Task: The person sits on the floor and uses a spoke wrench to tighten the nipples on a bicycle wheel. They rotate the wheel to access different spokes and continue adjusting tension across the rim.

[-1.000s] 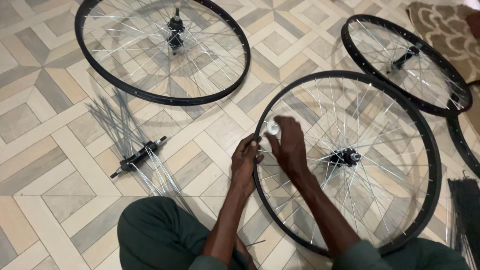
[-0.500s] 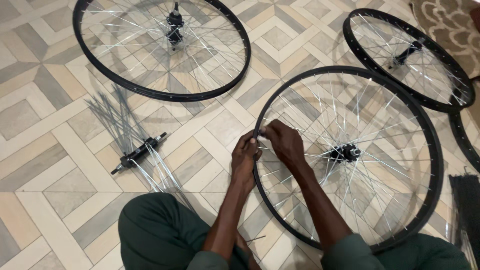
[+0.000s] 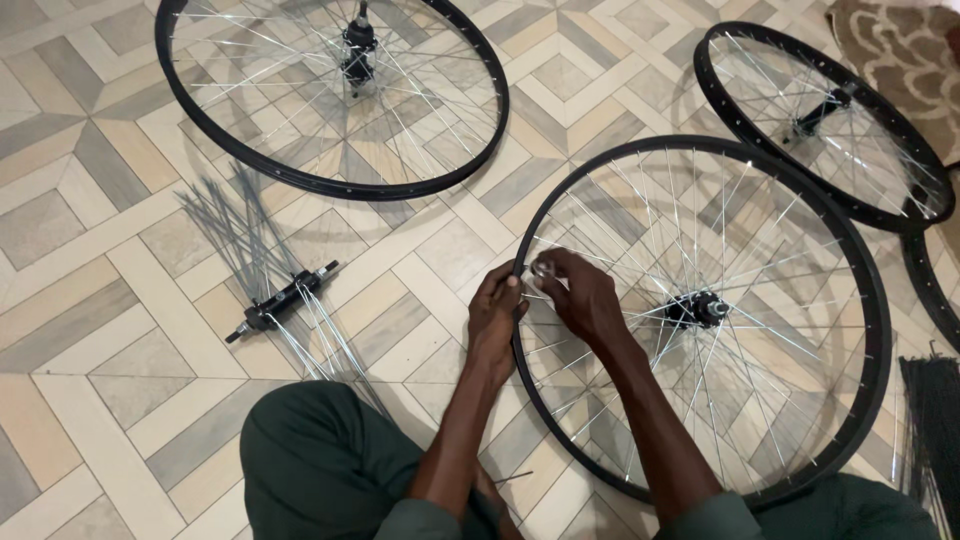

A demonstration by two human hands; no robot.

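Wheel: black round metal rim (image 3: pixel 872 300) with thin shiny spokes, flat on the tiled floor (image 3: pixel 90 300) in front of my knees.
Left hand (image 3: pixel 495 315): fingers curled shut on the rim's near-left edge.
Right hand (image 3: pixel 585 297): fingertips pinching a thin spoke just inside that edge.
Loose hub (image 3: pixel 280 300): dark cylinder trailing bare spokes, left.

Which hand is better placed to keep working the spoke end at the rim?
Probably the right hand: its fingertips pinch a small silvery piece inside the black rim, among the spokes. The left hand grips the rim's outer edge, steadying it.
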